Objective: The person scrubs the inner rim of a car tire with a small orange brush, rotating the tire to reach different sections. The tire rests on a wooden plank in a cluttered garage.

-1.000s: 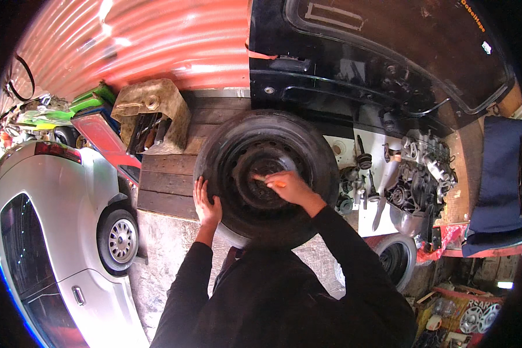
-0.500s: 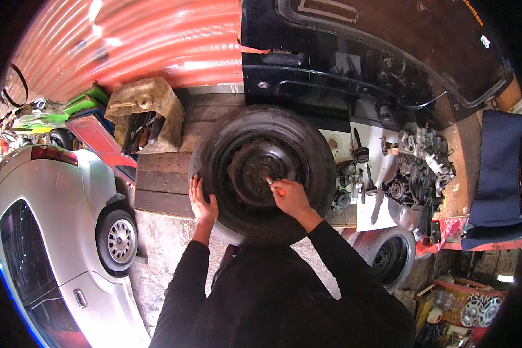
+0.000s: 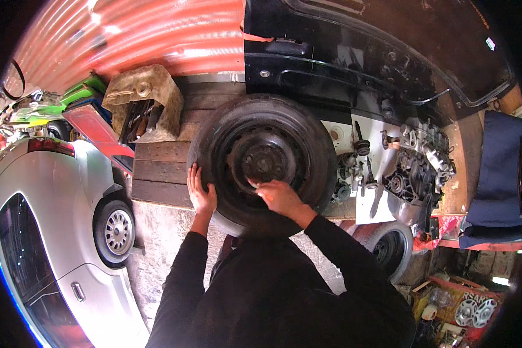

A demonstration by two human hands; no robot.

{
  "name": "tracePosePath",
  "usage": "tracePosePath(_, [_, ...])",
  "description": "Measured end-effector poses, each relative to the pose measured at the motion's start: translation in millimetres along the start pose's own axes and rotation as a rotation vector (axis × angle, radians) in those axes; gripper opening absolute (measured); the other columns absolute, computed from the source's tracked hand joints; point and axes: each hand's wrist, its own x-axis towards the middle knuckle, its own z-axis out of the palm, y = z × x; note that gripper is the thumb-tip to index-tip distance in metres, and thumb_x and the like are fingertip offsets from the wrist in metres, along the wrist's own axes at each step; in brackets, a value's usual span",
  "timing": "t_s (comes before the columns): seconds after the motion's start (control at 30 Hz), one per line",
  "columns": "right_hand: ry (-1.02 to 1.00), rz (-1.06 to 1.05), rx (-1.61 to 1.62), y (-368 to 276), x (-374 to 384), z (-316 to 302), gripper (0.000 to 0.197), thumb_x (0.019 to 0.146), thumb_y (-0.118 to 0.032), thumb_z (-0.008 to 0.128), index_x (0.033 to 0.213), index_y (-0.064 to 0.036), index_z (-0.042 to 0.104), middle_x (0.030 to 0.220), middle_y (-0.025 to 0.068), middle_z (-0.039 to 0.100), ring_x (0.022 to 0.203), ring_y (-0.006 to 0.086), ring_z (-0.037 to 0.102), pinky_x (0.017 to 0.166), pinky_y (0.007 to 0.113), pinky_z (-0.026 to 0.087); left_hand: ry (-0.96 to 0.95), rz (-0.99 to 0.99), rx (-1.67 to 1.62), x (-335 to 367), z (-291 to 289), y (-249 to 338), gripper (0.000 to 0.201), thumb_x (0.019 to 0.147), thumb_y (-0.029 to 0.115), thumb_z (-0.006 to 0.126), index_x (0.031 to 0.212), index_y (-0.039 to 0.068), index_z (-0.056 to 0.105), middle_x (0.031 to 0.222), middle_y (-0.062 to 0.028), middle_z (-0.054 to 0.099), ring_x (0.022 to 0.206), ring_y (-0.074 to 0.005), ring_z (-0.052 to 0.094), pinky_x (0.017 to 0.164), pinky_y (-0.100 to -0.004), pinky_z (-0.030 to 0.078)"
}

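A black tyre on a dark steel wheel rim (image 3: 265, 160) lies flat on the wooden bench in front of me. My left hand (image 3: 202, 193) rests on the tyre's near left side, fingers stretched out over the rubber. Over the near part of the rim is my right hand (image 3: 279, 198), closed around a slim tool of which only a short tip (image 3: 252, 182) and a bit of orange show. The tip is at the rim's raised centre, near the bolt holes; its exact kind is hidden by my fingers.
A dirty cut-open canister (image 3: 140, 93) with several tools stands left on the planks (image 3: 162, 172). Engine parts (image 3: 414, 174) lie to the right, by a white board. Another wheel (image 3: 390, 250) is below the bench; a silver car (image 3: 69, 232) stands at left.
My right hand has moved left and nearer to me, taking the tool tip from the rim's centre to its near left part. My left hand stays on the tyre.
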Motion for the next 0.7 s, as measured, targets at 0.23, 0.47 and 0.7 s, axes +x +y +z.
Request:
tracePosePath(0.23, [0.192, 0.063, 0.154, 22.4, 34.6, -19.2, 0.013, 0.092, -0.014, 0.070, 0.098, -0.0041, 0.076, 0.102, 0.0154, 0.076, 0.093, 0.0353, 0.073, 0.082, 0.043, 0.058, -0.002, -0.004, -0.015, 2.3, 0.0, 5.4, 0.065, 0.078, 0.008, 0.057, 0.143, 0.001, 0.051, 0.159, -0.0161, 0.042, 0.151, -0.0389, 0.033, 0.124, -0.0549, 0.023])
tracePosePath(0.47, [0.095, 0.244, 0.131, 22.4, 17.9, -31.3, 0.014, 0.090, -0.014, 0.073, 0.099, -0.0043, 0.076, 0.102, 0.0153, 0.076, 0.093, 0.0345, 0.073, 0.084, 0.043, 0.057, 0.001, -0.014, 0.000, 0.0, 1.6, 1.1, 0.064, 0.079, 0.008, 0.057, 0.142, 0.001, 0.052, 0.159, -0.0163, 0.042, 0.151, -0.0387, 0.032, 0.124, -0.0545, 0.023])
tracePosePath(0.7, [0.073, 0.167, 0.174, 18.4, 18.3, -21.0, 0.014, 0.088, -0.011, 0.073, 0.099, -0.0044, 0.076, 0.102, 0.0151, 0.076, 0.095, 0.0359, 0.073, 0.087, 0.042, 0.057, 0.001, 0.004, -0.019, 0.5, 1.6, 1.5, 0.065, 0.079, 0.009, 0.057, 0.144, 0.002, 0.050, 0.161, -0.0149, 0.041, 0.152, -0.0373, 0.031, 0.124, -0.0553, 0.023])
